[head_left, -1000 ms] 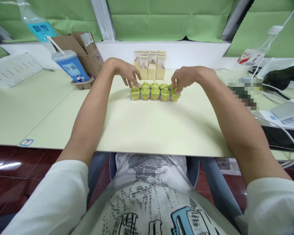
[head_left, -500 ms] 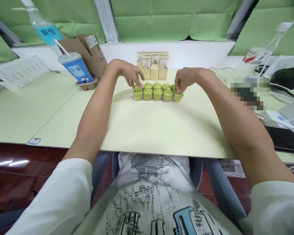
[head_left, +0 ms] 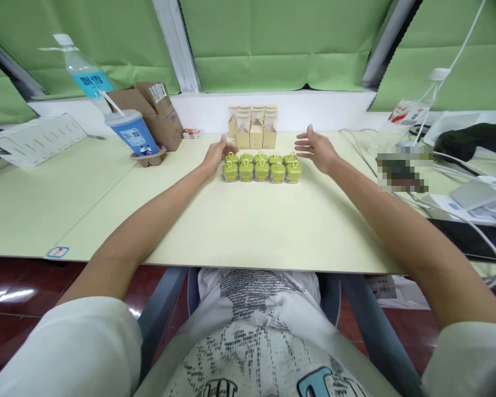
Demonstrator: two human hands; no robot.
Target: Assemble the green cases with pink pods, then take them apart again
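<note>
Two rows of small clear jars with green lids (head_left: 262, 171) stand close together on the table, each lid with a ring on top. At the left end of the rows is my left hand (head_left: 219, 154), its fingers stretched toward the back row; whether it touches the end jar I cannot tell. My right hand (head_left: 319, 151) is off the right end, fingers spread, holding nothing. Behind the jars stand several small cream-coloured cardboard boxes (head_left: 256, 136) with open tops.
To the left are a blue paper cup with a straw (head_left: 134, 135) in a cardboard holder, a brown carton (head_left: 161, 118) and a water bottle (head_left: 91, 82). White cables (head_left: 450, 207), another bottle (head_left: 409, 113) and a dark cloth item (head_left: 475, 140) lie to the right.
My right hand has let go of the jar at the right end and moved outward, fingers spreading. My left hand has shifted from above the left jars to beside them.
</note>
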